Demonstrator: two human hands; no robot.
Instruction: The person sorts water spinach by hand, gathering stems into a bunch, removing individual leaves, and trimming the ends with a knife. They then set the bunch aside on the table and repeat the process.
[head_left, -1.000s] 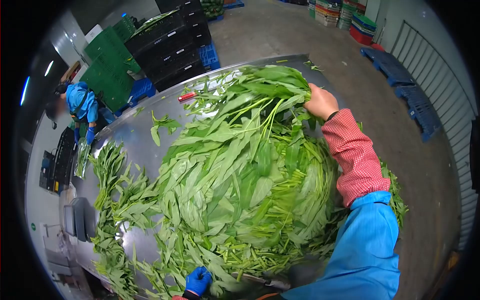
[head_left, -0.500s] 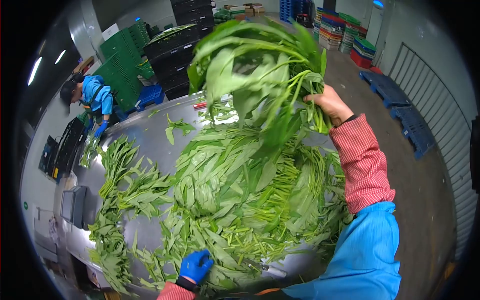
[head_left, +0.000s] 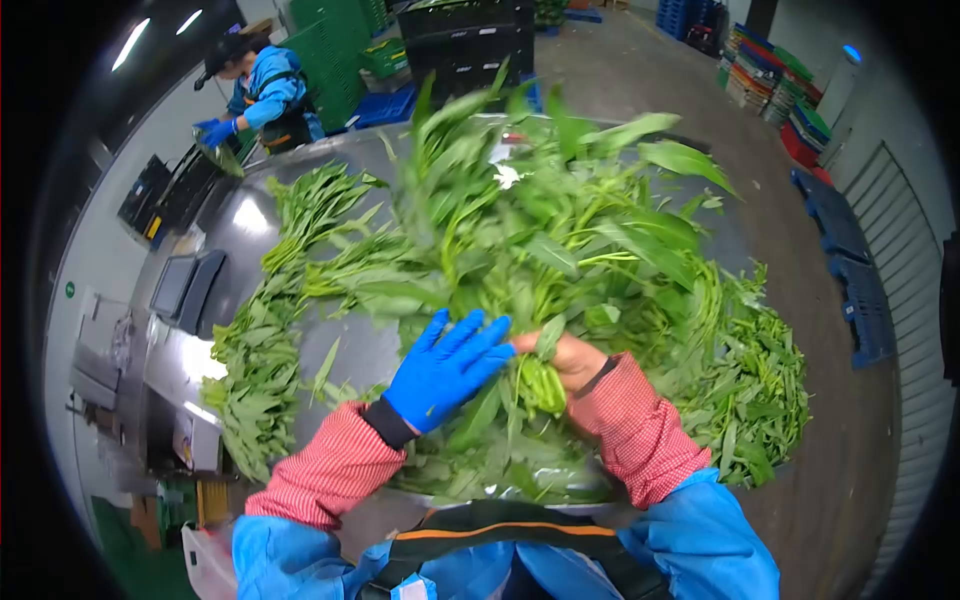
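Note:
My right hand, bare, is closed around the stem ends of a bunch of water spinach, whose long leaves spread away from me over the table. My left hand, in a blue glove, lies with its fingers stretched out against the left side of the bunch, their tips close to my right hand. Cut stem ends stick out below my right hand. Beneath the bunch is more loose water spinach; the bunch hides part of it, and some leaves are smeared by motion.
Water spinach bundles line the left of the metal table, and another heap lies at its right edge. A grey scale-like device is far left. A co-worker stands beyond the table. Blue pallets lie on the right floor.
My right hand has brought the raised bunch down and toward me over the table. My left hand has moved up to the bunch, fingers now spread. The view has shifted.

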